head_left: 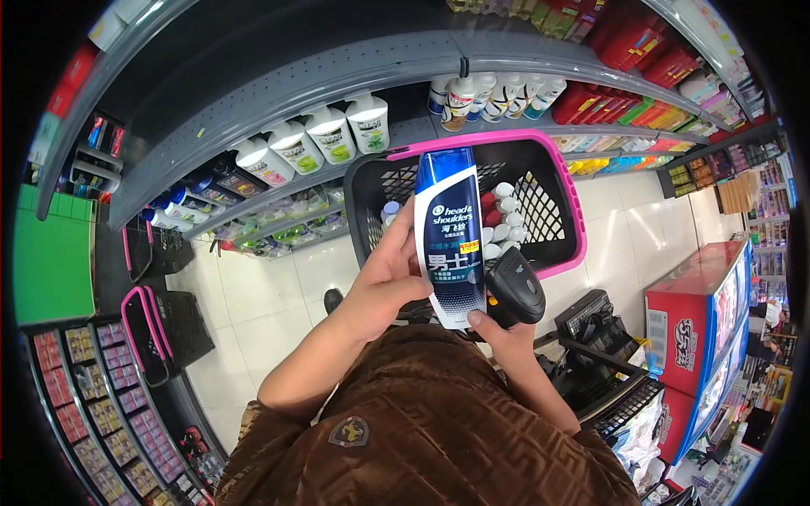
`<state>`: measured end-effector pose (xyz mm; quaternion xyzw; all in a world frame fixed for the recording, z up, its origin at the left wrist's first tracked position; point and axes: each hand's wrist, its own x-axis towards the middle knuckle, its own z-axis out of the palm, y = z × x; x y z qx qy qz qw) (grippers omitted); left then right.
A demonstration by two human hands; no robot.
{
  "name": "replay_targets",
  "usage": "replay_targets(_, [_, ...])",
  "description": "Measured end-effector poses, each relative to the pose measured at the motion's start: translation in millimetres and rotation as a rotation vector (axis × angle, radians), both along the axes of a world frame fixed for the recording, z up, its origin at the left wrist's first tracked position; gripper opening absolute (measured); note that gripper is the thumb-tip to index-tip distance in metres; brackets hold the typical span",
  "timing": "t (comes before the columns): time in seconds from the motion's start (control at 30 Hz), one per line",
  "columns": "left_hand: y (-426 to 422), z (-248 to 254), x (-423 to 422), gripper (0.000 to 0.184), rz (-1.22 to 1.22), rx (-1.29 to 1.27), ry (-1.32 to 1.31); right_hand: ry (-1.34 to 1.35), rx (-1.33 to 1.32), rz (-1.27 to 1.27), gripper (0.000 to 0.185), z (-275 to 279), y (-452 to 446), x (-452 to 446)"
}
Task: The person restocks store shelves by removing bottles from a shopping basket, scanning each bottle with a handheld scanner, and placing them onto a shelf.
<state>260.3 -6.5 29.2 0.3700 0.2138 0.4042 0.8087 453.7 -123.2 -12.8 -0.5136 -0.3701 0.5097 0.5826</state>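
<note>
A blue and white shampoo bottle with its blue cap at the top is held upright, label towards me, in front of my body. My left hand grips its left side, the thumb lying on the front. At the bottle's lower right, my right hand has its thumb on the base, and a black handheld scanner rests in that same hand. Behind the bottle is a black basket with a pink rim, holding several bottles with white caps.
Grey shelves carry white pump bottles and other bottles ahead. Black baskets with pink handles stand on the floor at left. A red freezer and a black rack are at right.
</note>
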Motion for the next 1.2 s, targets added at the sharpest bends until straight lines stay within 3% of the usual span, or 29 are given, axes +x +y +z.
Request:
replay_targets(0.1, [-3.2,-1.5,-2.4,0.109,-0.044,0.019,0.069,0.092,-0.081,-0.015,0.067,-9.1,-4.7,4.6])
replay_targets(0.37, [-7.9,-18.2,-19.9,0.105,-0.064,0.129,0.121,0.107,0.016,-0.019,0.068,-13.8,-10.9,-9.7])
replay_targets(0.63, [-1.1,-26.9,-95.2,0.104,-0.058,0.191,0.178,0.069,0.026,-0.015,0.068,-4.8,0.2,-73.7])
replay_targets(0.73, [-6.1,-23.9,-121.4,0.109,0.045,0.264,0.215,-0.051,-0.003,0.026,0.056,3.8,8.6,-106.7])
replay_targets(0.8, [-8.8,-18.6,-142.7,0.105,0.074,0.314,0.301,-0.328,0.005,0.024,0.048,14.7,13.3,-135.9])
replay_targets(0.9, [-11.2,-18.1,-179.3,0.098,0.192,0.182,0.236,-0.483,0.191,0.069,0.043,22.2,35.1,-183.3])
replay_targets(1.03, [-8.9,-18.1,-240.4,0.091,0.306,0.197,0.212,-0.734,0.326,0.220,0.048,26.0,59.1,-229.7])
replay_targets(1.1, [-10.2,-11.3,-270.6,0.096,0.311,-0.071,0.107,-0.725,0.411,0.265,0.060,22.5,71.9,-257.2])
replay_targets(1.13, [-9.1,-11.8,-284.6,0.096,0.320,-0.068,0.107,-0.722,0.417,0.273,0.060,21.4,76.1,-270.7])
replay_targets(1.2, [-0.9,-11.5,-314.0,0.094,0.477,0.192,0.132,-0.762,0.545,0.252,0.065,20.8,86.3,-296.9])
